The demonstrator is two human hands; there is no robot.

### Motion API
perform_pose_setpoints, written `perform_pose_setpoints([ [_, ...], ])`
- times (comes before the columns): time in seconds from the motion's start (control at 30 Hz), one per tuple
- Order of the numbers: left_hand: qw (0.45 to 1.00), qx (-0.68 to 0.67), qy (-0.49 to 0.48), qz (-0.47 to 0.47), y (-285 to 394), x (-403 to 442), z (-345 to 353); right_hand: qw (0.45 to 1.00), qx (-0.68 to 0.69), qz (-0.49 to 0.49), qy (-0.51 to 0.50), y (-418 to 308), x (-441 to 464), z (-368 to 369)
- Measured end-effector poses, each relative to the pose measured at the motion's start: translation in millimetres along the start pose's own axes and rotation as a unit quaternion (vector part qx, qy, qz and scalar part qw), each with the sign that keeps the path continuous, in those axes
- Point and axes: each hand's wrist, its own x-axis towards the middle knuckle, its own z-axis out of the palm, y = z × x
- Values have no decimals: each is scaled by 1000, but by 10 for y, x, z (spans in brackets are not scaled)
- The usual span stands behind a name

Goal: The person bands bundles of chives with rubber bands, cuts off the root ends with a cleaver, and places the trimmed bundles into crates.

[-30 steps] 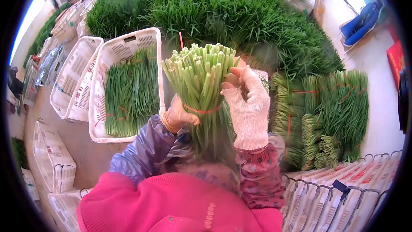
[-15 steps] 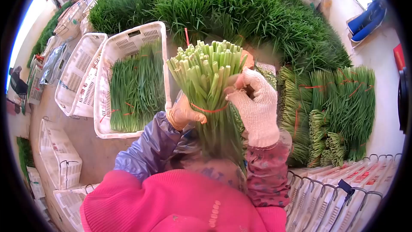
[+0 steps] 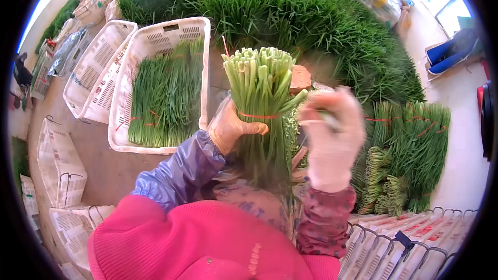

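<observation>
A bundle of green chives [image 3: 262, 85] stands upright before me, its pale cut ends up and a red band round its middle. My left hand [image 3: 231, 127], in a thin orange-tan glove, is closed round the bundle's left side at the band, thumb across the front. To the right of the bundle, apart from it, is my right hand [image 3: 334, 137] in a white knitted glove. Its fingers look curled but are smeared by motion, so whether they hold anything does not show. One stalk [image 3: 295, 101] leans out of the bundle toward that hand.
On the left, a white plastic crate [image 3: 206, 72] contains banded chives, beside other white crates [image 3: 78, 88]. A large heap of loose greens [image 3: 249, 5] spreads behind. Stacked bundles [image 3: 415, 150] lie at right, above crates with metal handles [image 3: 404, 254]. A brick [image 3: 301, 79] sits behind the bundle.
My right hand has pulled away from the bundle to the right and is blurred. The left hand keeps its hold. One stalk now sticks out to the right, and the view has shifted slightly.
</observation>
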Motion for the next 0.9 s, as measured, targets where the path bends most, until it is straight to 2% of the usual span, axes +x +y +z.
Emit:
perform_pose_setpoints([
  [0.07, 999, 26, 10, 25, 54, -42, 100, 985, -117, -119, -49, 17, 109, 190],
  [0.1, 1000, -19, 1, -3, 1, -63, 106, 965, -189, -170, -68, -7, 163, 268],
  [0.13, 999, -40, -5, -16, -17, -68, 127, 929, -300, -199, -88, -97, 230, 284],
  [0.17, 998, -62, -11, -30, -36, -73, 149, 916, -332, -207, -86, -108, 301, 331],
  [0.2, 1000, -5, 2, 15, -10, -84, 204, 916, -333, -206, -84, -70, 364, 353],
  [0.27, 997, 48, 13, 56, 40, -106, 255, 868, -412, -251, -116, 25, 480, 386],
  [0.33, 989, -73, 25, -123, 37, -142, 270, 842, -486, -208, -110, 17, 659, 331],
  [0.37, 999, -13, 4, -31, -88, -118, 232, 903, -386, -187, -6, 42, 722, 252],
  [0.4, 996, -59, -5, -67, -64, -124, 244, 941, -278, -163, 101, 57, 764, 142],
  [0.47, 994, -96, -23, -38, 15, -102, 307, 962, -100, 1, 255, -141, 793, -124],
  [0.53, 995, -88, -22, -35, -20, -74, 280, 965, -128, 3, 230, -66, 643, -385],
  [0.57, 996, -77, -20, -30, -40, -59, 257, 964, -181, 65, 185, -84, 530, -451],
  [0.6, 996, -79, -20, -31, -61, -45, 228, 963, -184, 67, 183, -55, 410, -444],
  [0.67, 995, -81, -17, -58, -104, -28, 193, 963, -248, -11, 101, 78, 146, -369],
  [0.73, 996, -74, -7, -54, -117, -28, 235, 977, -202, -55, 34, 69, -12, -295],
  [0.8, 995, -88, -3, -52, -124, -39, 252, 944, -285, -162, 25, 134, -7, -209],
  [0.9, 997, -67, -7, -33, -117, -35, 285, 915, -359, -184, 11, 210, 125, -138],
])
